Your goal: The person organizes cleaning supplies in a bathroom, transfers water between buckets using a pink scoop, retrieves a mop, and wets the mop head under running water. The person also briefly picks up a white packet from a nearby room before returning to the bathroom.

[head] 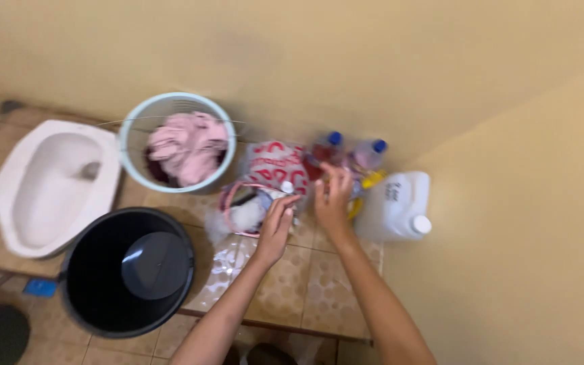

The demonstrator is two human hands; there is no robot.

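Two bare hands reach toward a cluster of bottles on the tiled floor by the wall. The left hand (280, 217) curls its fingers (285, 203) around a small white-capped bottle (285, 189) standing upright, cap up, in a pink basket (238, 209). The right hand (332, 199) has spread fingers touching blue-capped bottles (349, 159); its grip is blurred. A white jug (397, 206) lies beside.

Warm, dim, even yellowish light fills the frame, shadows lie soft against the wall, glare glints on the black bucket's (127, 272) water, and motion blur softens everything.
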